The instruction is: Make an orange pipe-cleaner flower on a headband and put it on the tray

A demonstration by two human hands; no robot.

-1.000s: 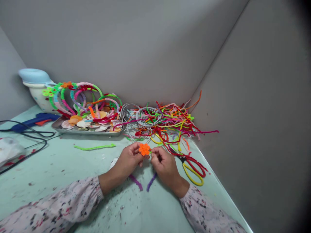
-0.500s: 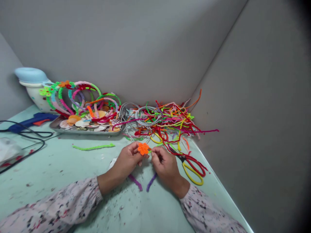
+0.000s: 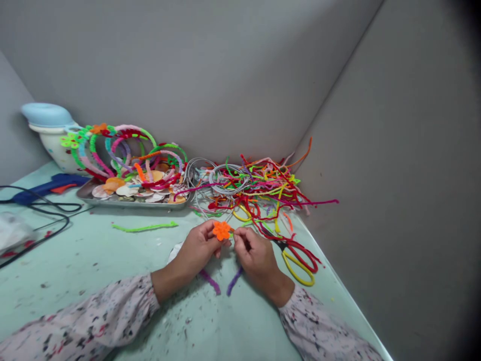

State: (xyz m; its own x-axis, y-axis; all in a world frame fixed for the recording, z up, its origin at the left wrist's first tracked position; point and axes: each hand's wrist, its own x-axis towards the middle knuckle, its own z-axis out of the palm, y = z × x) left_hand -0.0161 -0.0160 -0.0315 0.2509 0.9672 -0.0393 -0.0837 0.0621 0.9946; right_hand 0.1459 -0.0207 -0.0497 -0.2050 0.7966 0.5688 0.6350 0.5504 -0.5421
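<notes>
Orange flower: held up between the hands, above the pale green table (image 3: pixel 210 331), its petals (image 3: pixel 221 230) turned toward the camera.
Left hand (image 3: pixel 199 245): clamped on the orange flower, which is pinched by thumb and fingers at its left edge.
Right hand (image 3: pixel 257 258): thumb and forefinger are closed together just beside the flower, seemingly on a short orange-brown stub (image 3: pixel 232 230); the fingertips are partly hidden.
Gap between hands: narrow – the two are apart, bridged only by the flower and the stub.
Grip on petals: best made light and near the centre, so that the fuzzy pile is not flattened and the flower is not twisted out of shape.
Pull on stub: better applied close to the flower and in small turns, with the flower held firm by the left fingers; a hard tug could loosen the petals.
Purple ends (image 3: pixel 211 283): two are seen below the hands, slanted toward each other; whether they are joined behind the fingers cannot be told.
Scissors (image 3: pixel 290 244): laid to the right, near the right hand, handles toward the person.
Green stem (image 3: pixel 145 228): laid alone to the left, apart from both hands.
Back of table: occupied by a metal tray (image 3: pixel 131 204) of shells and fuzzy hoops, with a tangle of coloured stems (image 3: pixel 270 185) to its right.
</notes>
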